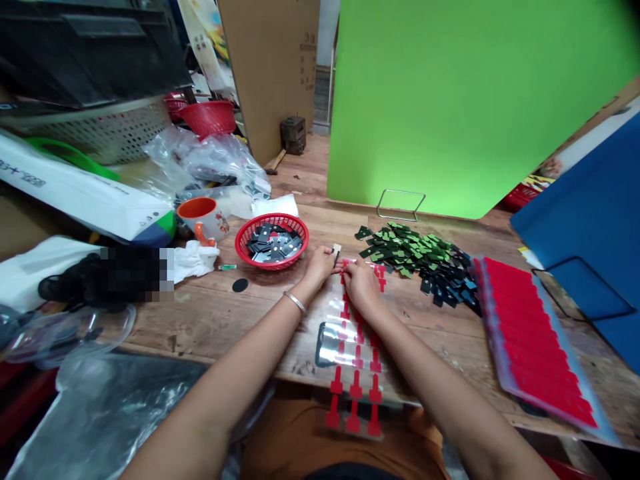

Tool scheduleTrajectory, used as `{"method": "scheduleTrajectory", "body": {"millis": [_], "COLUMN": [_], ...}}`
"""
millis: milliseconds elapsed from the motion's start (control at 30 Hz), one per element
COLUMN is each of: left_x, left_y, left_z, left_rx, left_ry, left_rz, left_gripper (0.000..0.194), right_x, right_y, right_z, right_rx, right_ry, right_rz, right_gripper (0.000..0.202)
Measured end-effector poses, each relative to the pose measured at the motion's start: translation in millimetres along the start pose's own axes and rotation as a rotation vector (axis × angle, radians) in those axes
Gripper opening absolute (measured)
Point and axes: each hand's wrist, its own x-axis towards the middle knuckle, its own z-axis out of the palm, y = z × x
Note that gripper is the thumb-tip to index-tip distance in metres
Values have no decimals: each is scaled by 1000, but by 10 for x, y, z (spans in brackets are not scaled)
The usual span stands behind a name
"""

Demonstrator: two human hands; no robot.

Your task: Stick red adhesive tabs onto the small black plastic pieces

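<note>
My left hand, a bracelet on its wrist, pinches a small flat black piece whose face catches the light. Close beside it, my right hand is closed, fingertips together at the far end of a clear sheet. Whatever those fingertips may hold is too small to make out. Rows of red T-shaped stickers cover the sheet, which hangs over the table's near edge. To the left stands a red basket with flat black pieces in it. A pile of small dark pieces lies to the right.
A stack of red sticker sheets lies at the right. An orange-and-white mug, crumpled tissue and a black disc are on the left. Behind stands a green panel, with a blue panel to its right.
</note>
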Motion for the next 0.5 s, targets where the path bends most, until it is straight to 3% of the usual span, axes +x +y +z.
{"method": "scheduleTrajectory", "body": {"millis": [267, 500], "left_x": [41, 39], "left_y": [-42, -43], "left_z": [-2, 6], "left_rx": [39, 36], "left_ry": [24, 24], "left_rz": [29, 32], "left_gripper": [8, 8], "right_x": [-61, 0], "right_y": [148, 97], "right_z": [11, 4], "right_rx": [251, 140], "right_ry": [195, 77], "right_rz": [-80, -65], "right_gripper": [13, 13]}}
